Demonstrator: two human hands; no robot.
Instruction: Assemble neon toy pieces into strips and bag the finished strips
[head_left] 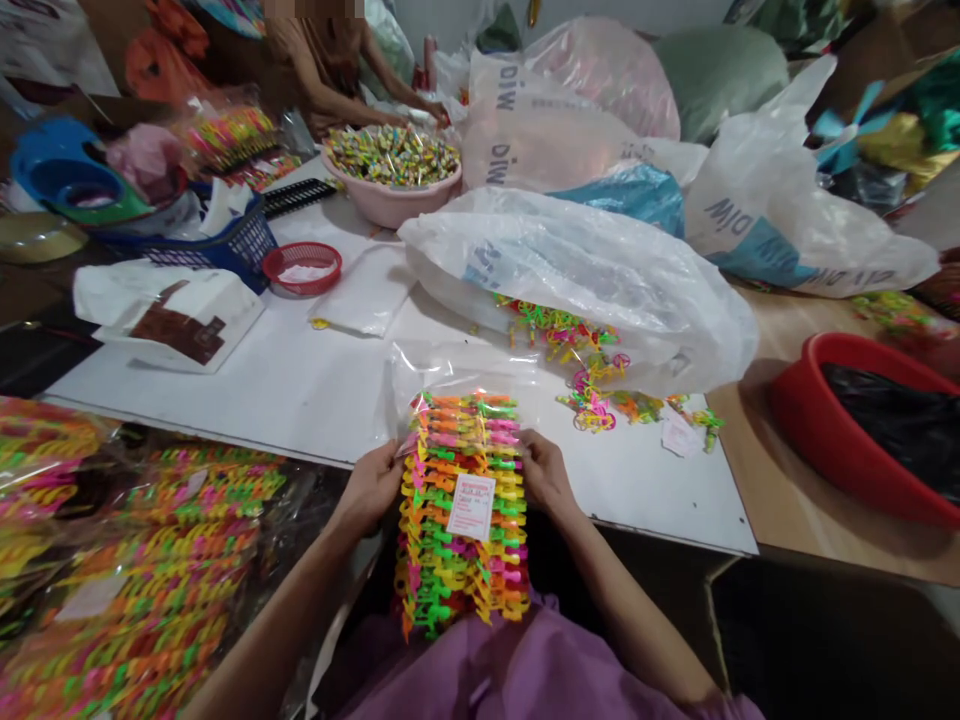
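Between my hands is a clear plastic bag packed with rows of small bright plastic toys in orange, green, yellow and pink. A white printed label shows at its front. My left hand is closed on the bag's left edge, and my right hand grips the right edge. The bag's unfilled top rests over the near edge of the white table. Beyond it, a big white plastic sack lies on its side with similar loose toys spilling from its mouth.
Several filled bags are piled at the lower left. A pink basin of small wrapped pieces stands at the back, near another person's arms. A small red basket sits left; a large red tub with black lining stands right.
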